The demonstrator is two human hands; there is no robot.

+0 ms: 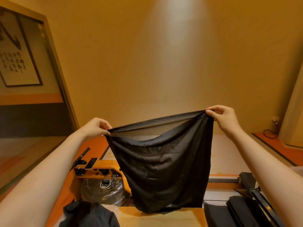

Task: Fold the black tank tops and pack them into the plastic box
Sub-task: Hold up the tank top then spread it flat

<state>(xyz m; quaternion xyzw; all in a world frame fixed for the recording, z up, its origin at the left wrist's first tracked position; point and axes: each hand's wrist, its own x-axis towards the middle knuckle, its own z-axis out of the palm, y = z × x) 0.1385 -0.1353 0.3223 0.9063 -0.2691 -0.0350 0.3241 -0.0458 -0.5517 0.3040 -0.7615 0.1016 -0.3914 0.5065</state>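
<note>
A thin black tank top [161, 167] hangs in the air in front of me, stretched by its upper edge. My left hand [95, 127] pinches its left corner and my right hand [225, 117] pinches its right corner, held higher. The cloth's lower end touches the wooden table [164, 218] below. A crumpled heap of black cloth [88, 215] lies at the table's near left. Folded black cloth [241, 210] lies stacked at the near right. The plastic box cannot be made out.
Beyond the table stands an orange wooden machine [101, 169] with a clear round water tank [102, 191] and a black handle. A dark rail [260, 199] runs at the right. A framed picture [18, 54] hangs on the left wall. A cable [270, 135] lies at the far right.
</note>
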